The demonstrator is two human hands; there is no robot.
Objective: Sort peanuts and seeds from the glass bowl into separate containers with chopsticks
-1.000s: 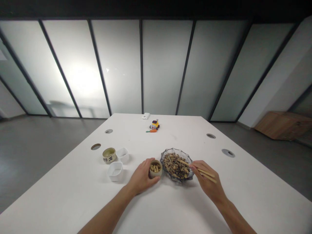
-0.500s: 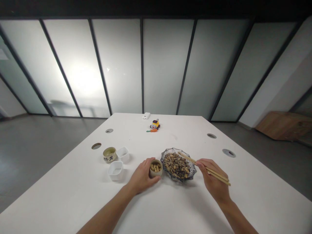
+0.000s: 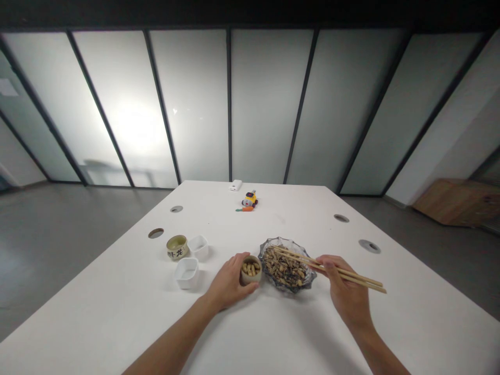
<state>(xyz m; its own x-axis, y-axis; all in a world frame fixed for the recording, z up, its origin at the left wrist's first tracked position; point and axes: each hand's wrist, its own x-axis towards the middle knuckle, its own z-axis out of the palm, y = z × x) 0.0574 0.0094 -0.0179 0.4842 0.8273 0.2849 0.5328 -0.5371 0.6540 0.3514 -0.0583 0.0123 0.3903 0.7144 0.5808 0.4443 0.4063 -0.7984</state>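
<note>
My left hand [image 3: 229,284] is wrapped round a small round ceramic cup [image 3: 250,278] that stands on the white table. Several peanuts [image 3: 250,268] lie inside the cup. Just to the right is a clear glass bowl [image 3: 310,281] with a scalloped rim, heaped with sunflower seeds and some peanuts [image 3: 284,266]. My right hand [image 3: 346,289] grips a pair of wooden chopsticks [image 3: 363,279] from the bowl's right side. Their tips reach over the back left of the heap; whether they pinch anything there is too small to tell.
Left of my left hand stand a ceramic bowl [image 3: 177,248] with dark characters and two white plastic cups [image 3: 187,274], [image 3: 198,247]. Farther back are an orange toy carrot [image 3: 245,209], a yellow toy vehicle [image 3: 250,199] and a white box-like object [image 3: 235,185]. Round holes pierce the table [image 3: 117,302] near both sides.
The chopstick tips have moved left across the seeds, and the sticks lie flatter, now slightly apart. My right hand has shifted slightly right. My left hand stays on the cup.
</note>
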